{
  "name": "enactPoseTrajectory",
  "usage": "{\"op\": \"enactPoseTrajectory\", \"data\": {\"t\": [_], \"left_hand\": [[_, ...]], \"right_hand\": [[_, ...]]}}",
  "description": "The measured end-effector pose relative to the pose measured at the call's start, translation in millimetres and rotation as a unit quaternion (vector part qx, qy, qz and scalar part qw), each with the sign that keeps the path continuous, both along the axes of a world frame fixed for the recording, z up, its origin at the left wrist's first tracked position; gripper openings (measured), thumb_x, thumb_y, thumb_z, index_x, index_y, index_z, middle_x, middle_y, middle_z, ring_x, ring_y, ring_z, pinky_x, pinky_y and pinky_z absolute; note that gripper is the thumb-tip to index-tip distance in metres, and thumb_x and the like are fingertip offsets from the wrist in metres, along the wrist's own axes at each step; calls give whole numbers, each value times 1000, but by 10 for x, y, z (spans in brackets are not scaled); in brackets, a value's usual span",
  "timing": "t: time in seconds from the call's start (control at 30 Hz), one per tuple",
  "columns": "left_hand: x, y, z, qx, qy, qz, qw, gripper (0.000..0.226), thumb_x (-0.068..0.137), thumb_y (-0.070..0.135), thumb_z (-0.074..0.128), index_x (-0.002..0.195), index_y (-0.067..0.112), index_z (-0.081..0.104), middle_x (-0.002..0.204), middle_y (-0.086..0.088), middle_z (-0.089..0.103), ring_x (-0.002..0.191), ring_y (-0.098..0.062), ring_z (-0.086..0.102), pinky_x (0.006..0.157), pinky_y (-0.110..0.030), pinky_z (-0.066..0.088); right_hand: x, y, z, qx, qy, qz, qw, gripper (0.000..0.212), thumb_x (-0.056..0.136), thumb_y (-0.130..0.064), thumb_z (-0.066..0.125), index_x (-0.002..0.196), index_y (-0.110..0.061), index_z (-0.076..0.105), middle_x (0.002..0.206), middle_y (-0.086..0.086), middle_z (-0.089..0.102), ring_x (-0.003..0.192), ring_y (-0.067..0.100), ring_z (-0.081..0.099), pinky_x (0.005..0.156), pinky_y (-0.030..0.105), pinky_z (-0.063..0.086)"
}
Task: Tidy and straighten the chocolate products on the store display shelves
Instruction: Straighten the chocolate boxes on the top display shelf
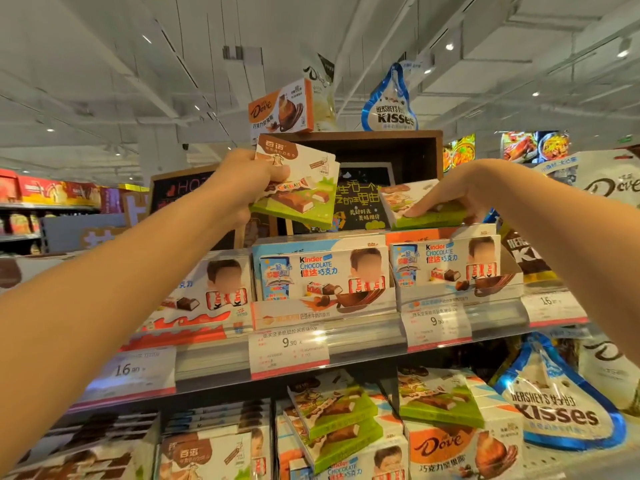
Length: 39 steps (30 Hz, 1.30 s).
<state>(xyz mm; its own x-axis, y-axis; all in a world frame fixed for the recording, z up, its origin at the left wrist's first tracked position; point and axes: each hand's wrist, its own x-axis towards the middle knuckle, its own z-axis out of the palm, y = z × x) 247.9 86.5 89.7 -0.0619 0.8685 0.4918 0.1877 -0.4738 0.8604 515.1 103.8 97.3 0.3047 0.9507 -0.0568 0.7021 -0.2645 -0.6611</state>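
- Gripping a flat white-and-green cardboard chocolate box (298, 188), the left hand (247, 181) holds it tilted in the air above the Kinder row.
- Right hand (446, 194) pinches a second white-and-green chocolate box (408, 202), which lies on top of the white-and-blue Kinder chocolate boxes (325, 271).
- Behind them stands a dark brown wooden crate (408, 147).
- White price labels (287, 348) sit on the shelf edge below.
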Motion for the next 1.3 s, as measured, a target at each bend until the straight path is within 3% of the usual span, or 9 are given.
{"op": "enactPoseTrajectory", "data": {"t": [0.17, 0.33, 0.43, 0.53, 0.83, 0.93, 1.0, 1.2, 1.3], "left_hand": [[-213, -88, -10, -15, 4, 11, 1000, 14, 88, 11, 61, 101, 12, 57, 87, -2, 70, 65, -13, 71, 62, -28, 55], [-467, -295, -20, -12, 23, 14, 1000, 5, 90, 11, 58, 87, 12, 54, 62, 3, 69, 51, -9, 67, 48, -21, 52], [-673, -436, 23, 4, 13, 28, 1000, 10, 90, 10, 57, 82, 11, 52, 47, 6, 64, 41, -7, 62, 38, -15, 46], [-914, -530, 55, 2, -28, 26, 999, 14, 90, 11, 55, 76, 10, 52, 49, 2, 62, 41, -9, 61, 41, -17, 50], [-1736, -758, 75, 27, -6, 75, 997, 12, 90, 18, 56, 80, 13, 56, 68, -2, 64, 49, -11, 64, 55, -25, 56], [-2027, -834, 51, 48, -7, 101, 994, 13, 90, 14, 58, 77, 14, 57, 64, -2, 61, 49, -14, 64, 52, -26, 57], [-2231, -878, 27, 53, 29, 111, 992, 11, 91, 15, 57, 80, 15, 59, 77, -7, 64, 65, -19, 65, 66, -32, 58], [-2940, -1001, -135, 66, 55, 41, 995, 14, 90, 12, 58, 99, 23, 59, 100, -13, 63, 91, -27, 64, 72, -38, 59], [-3255, -1025, -258, 67, 57, 27, 996, 25, 88, 4, 56, 110, 16, 55, 99, -14, 62, 90, -29, 61, 74, -41, 57]], "right_hand": [[9, 48, -12, 72, 113, -8, 991, 43, 73, -15, 75, 109, -7, 52, 113, 13, 61, 100, 29, 60, 67, 35, 58], [-79, 7, 0, 122, 170, 1, 978, 18, 85, -9, 63, 92, -10, 47, 104, 13, 59, 80, 25, 61, 35, 29, 51], [-255, -62, 36, 161, 222, 31, 961, 18, 85, -10, 63, 93, -11, 48, 104, 11, 60, 84, 25, 62, 39, 32, 54], [-538, -141, 72, 186, 265, 67, 944, 25, 88, -9, 59, 110, -10, 49, 110, 9, 60, 93, 24, 63, 46, 36, 57], [-1679, -381, 29, 181, 349, 217, 894, 13, 95, -18, 49, 106, -12, 51, 100, 6, 68, 86, 16, 67, 59, 35, 54], [-2053, -460, 6, 182, 353, 253, 882, 25, 94, -16, 50, 117, -8, 49, 104, 8, 68, 91, 18, 68, 67, 35, 54], [-2272, -491, -20, 197, 349, 271, 876, 26, 93, -14, 51, 118, -6, 50, 109, 10, 67, 91, 19, 68, 69, 34, 54], [-2857, -581, -98, 253, 290, 295, 875, 8, 92, -12, 52, 88, -8, 58, 117, 19, 62, 105, 29, 62, 87, 40, 53], [-3074, -575, -141, 279, 277, 289, 873, 11, 92, -13, 52, 95, -5, 60, 114, 19, 64, 105, 30, 62, 94, 44, 49]]}}
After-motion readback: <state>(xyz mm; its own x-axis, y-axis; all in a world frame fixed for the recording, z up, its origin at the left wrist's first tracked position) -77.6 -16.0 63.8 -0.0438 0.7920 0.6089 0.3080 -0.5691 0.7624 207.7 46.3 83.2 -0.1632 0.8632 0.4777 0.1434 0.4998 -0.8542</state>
